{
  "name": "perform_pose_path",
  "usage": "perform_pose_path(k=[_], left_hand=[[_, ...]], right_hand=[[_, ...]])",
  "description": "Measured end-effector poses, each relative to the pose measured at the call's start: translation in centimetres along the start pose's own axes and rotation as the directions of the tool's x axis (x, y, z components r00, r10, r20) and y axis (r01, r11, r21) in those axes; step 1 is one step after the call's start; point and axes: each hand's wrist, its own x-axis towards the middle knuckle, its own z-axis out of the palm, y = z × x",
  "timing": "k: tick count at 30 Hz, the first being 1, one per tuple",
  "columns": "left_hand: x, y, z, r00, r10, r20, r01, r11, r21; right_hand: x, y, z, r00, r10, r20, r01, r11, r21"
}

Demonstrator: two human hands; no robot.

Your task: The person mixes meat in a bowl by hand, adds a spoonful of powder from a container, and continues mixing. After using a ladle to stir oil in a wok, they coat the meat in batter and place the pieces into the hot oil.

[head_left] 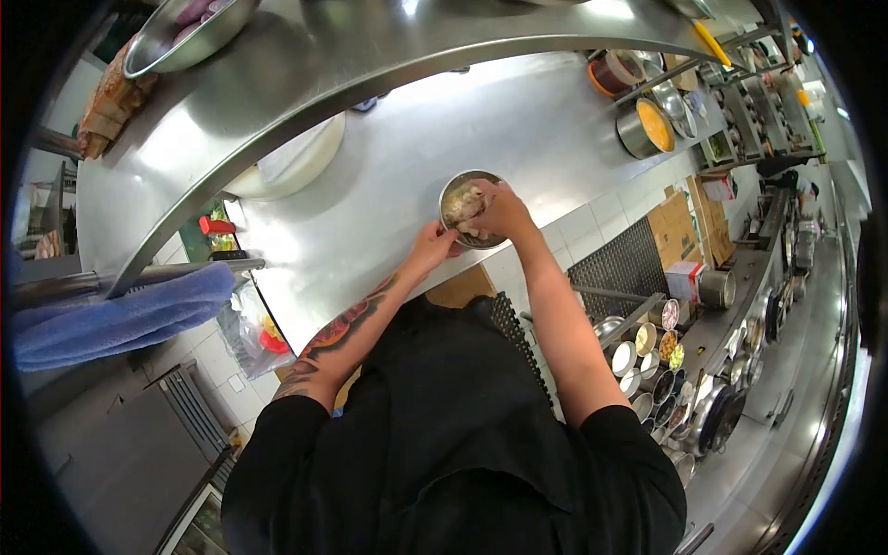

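Note:
A round metal bowl (pixel 447 191) stands near the front edge of the steel table. Pale, wet-looking pieces of food (pixel 460 205) lie inside it; their exact kind is too small to tell. My left hand (pixel 433 248) grips the near left side of the bowl's rim, thumb and fingers closed on it. From the right, my right hand (pixel 502 213) reaches over the rim into the bowl. Its fingers are bent down into the pale pieces, and their tips are partly hidden among them.
A steel shelf (pixel 388 55) curves above the table's far side, bearing a bowl of purplish items (pixel 176 55). A round white board (pixel 296 162) lies at left. At right stands a pot of orange liquid (pixel 647 128). A blue towel (pixel 129 314) hangs at left.

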Motion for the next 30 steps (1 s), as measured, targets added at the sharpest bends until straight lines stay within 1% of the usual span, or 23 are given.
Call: perform_pose_path(k=[1,2,4,5,7,8,9,11,12,14,15,17,18,19,21,22,24,25,27,28,29,30], left_hand=[[0.1,-0.1,0.1,1.0,0.0,0.005,0.0,1.0,0.002],[0.2,-0.1,0.3,1.0,0.015,0.001,-0.015,1.0,0.013],[0.2,-0.2,0.3,1.0,0.03,-0.004,-0.03,0.999,0.027],[0.0,-0.3,0.1,1.0,0.018,-0.008,-0.017,0.999,0.05],[-0.3,-0.7,-0.3,1.0,0.002,-0.012,-0.001,0.997,0.078],[-0.3,-0.8,-0.3,1.0,0.003,-0.003,-0.003,0.998,0.057],[-0.2,-0.8,-0.3,1.0,0.006,0.004,-0.006,0.999,0.033],[-0.1,-1.1,-0.5,1.0,0.0,0.009,0.0,1.0,-0.006],[-0.4,-1.0,-0.5,1.0,-0.004,0.016,0.004,0.999,-0.039],[-0.8,-0.6,-0.2,1.0,0.001,0.015,-0.001,0.999,-0.037],[-0.9,-0.2,0.1,1.0,0.009,0.015,-0.008,0.999,-0.032],[-0.6,-0.5,0.1,1.0,0.008,0.01,-0.008,1.0,-0.022],[-0.6,-0.7,0.0,1.0,0.007,-0.002,-0.007,1.0,-0.018],[-0.5,-0.8,-0.2,1.0,0.007,-0.003,-0.007,1.0,-0.015],[-0.4,-1.1,-0.5,1.0,0.006,0.016,-0.006,1.0,-0.02],[-0.2,-1.2,-0.7,1.0,0.009,0.014,-0.009,1.0,-0.021],[-0.1,-1.8,-1.2,1.0,-0.006,0.029,0.004,0.998,0.069],[-0.5,-1.7,-1.1,1.0,-0.009,0.023,0.008,0.998,0.063],[-1.2,-0.9,-0.4,0.999,-0.026,0.031,0.029,0.994,-0.103],[-1.3,-0.9,-0.2,0.999,-0.027,0.036,0.031,0.995,-0.099],[-1.3,-0.7,0.0,1.0,-0.022,0.014,0.023,0.995,-0.099],[-1.2,-0.6,0.2,1.0,-0.017,-0.011,0.015,0.995,-0.101]], right_hand=[[0.0,0.4,1.0,0.993,0.026,-0.114,-0.021,0.999,0.042],[0.3,0.5,2.2,0.992,0.029,-0.12,-0.024,0.999,0.041],[0.7,-0.5,3.6,0.995,0.098,-0.02,-0.098,0.995,-0.002],[1.1,-0.2,3.5,0.995,0.096,-0.021,-0.096,0.995,0.001],[1.5,-0.8,1.5,0.983,0.124,0.135,-0.097,0.976,-0.193],[1.3,-0.3,1.6,0.994,0.102,0.049,-0.095,0.987,-0.126],[1.1,-0.1,0.8,0.994,0.1,0.048,-0.093,0.987,-0.129],[0.6,0.2,-0.4,0.989,0.039,0.14,-0.048,0.997,0.062],[0.3,-0.3,-0.7,0.989,0.038,0.145,-0.047,0.997,0.061],[-0.2,-1.4,-1.0,0.995,0.051,-0.08,-0.041,0.991,0.127],[0.1,-2.0,-0.3,0.995,0.056,-0.085,-0.045,0.991,0.128],[0.6,-2.7,2.3,0.98,0.195,0.038,-0.192,0.98,-0.059],[1.3,-1.3,4.2,0.993,0.116,0.025,-0.115,0.992,-0.045],[1.8,-0.8,4.5,0.993,0.115,0.023,-0.114,0.993,-0.043],[2.1,0.1,4.4,0.991,0.074,0.115,-0.055,0.985,-0.164],[1.9,0.3,4.1,0.991,0.071,0.114,-0.052,0.985,-0.165],[0.7,0.3,3.6,0.993,-0.072,-0.092,0.072,0.997,-0.002],[-0.4,-0.9,2.4,0.994,-0.075,-0.083,0.075,0.997,-0.002],[-2.2,-3.8,-1.0,0.997,0.063,-0.039,-0.063,0.998,0.012],[-2.1,-3.4,-0.1,0.993,0.112,0.025,-0.111,0.994,-0.021],[-1.5,-2.3,1.8,0.993,0.118,0.017,-0.118,0.993,-0.02],[-0.7,-1.0,4.1,0.993,0.11,-0.032,-0.11,0.994,-0.008]])
